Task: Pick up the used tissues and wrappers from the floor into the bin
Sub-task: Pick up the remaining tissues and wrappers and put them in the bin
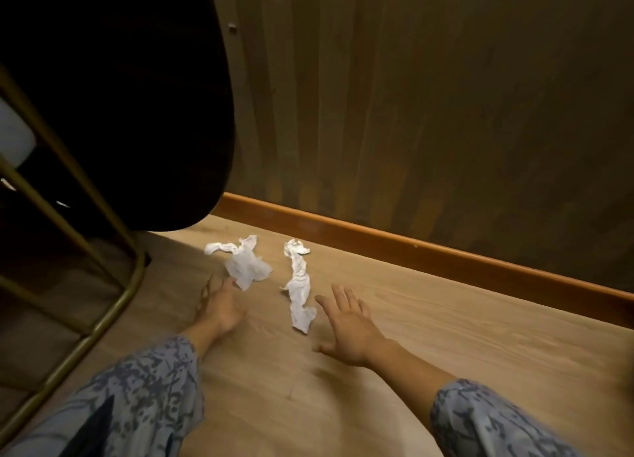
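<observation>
Two crumpled white tissues lie on the pale wood-look floor, near the orange-brown skirting board. The left tissue is a spread-out wad with a twisted tail; the right tissue is a long wrung strip running toward the person. They are close together but do not touch.

Both hands reach down, and neither holds anything. The left hand has its fingers spread and loose, the fingertips right at the near edge of the left tissue; whether they touch it I cannot tell. The right hand is flat and splayed just beside the near end of the strip, clear of it.

This looks like the reach before the first pickup. Next, each hand should pinch its own tissue and lift; the strip may dangle. No bin is in sight, so it must be found. A gold-framed dark chair crowds the left.
</observation>
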Tool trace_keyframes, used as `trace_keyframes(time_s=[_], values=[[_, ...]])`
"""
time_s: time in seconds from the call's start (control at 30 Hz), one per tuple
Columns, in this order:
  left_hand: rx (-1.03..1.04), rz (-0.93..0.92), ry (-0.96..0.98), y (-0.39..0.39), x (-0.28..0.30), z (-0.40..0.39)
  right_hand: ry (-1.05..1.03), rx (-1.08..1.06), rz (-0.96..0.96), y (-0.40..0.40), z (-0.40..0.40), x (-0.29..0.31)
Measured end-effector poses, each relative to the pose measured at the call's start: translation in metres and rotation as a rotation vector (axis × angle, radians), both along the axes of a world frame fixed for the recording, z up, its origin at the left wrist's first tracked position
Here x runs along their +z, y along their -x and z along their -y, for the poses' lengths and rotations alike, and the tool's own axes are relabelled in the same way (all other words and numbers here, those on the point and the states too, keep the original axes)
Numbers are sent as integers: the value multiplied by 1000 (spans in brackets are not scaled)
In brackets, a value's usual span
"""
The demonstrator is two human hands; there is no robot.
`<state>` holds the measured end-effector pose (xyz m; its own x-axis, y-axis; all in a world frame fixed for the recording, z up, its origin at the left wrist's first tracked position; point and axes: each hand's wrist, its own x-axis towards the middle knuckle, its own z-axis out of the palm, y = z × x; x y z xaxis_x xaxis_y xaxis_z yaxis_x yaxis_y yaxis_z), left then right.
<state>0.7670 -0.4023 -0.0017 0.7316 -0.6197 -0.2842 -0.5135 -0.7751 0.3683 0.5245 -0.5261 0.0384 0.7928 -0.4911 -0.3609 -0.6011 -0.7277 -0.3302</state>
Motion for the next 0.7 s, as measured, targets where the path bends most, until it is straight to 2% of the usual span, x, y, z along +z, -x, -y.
trace_keyframes(time_s=[0.13,0.23,0.33,0.43,0.5,0.57,0.63,0.7], values=[[159,-51,166,-15,-19,24,43,143,-15,-47,21,-34],[153,-45,265,-23,-31,45,64,283,3,-75,44,-59],[209,-149,459,-42,-46,64,100,308,49,-93,64,-81],[21,-115,438,-51,-47,81,184,358,85,-105,84,-94],[-130,44,481,-50,-50,85,171,390,79,-113,96,-98],[-162,291,524,-50,-60,84,138,426,77,-119,102,-101],[-192,384,521,-57,-77,81,90,421,130,-123,104,-100],[-206,412,466,-62,-90,80,34,317,266,-123,105,-96]])
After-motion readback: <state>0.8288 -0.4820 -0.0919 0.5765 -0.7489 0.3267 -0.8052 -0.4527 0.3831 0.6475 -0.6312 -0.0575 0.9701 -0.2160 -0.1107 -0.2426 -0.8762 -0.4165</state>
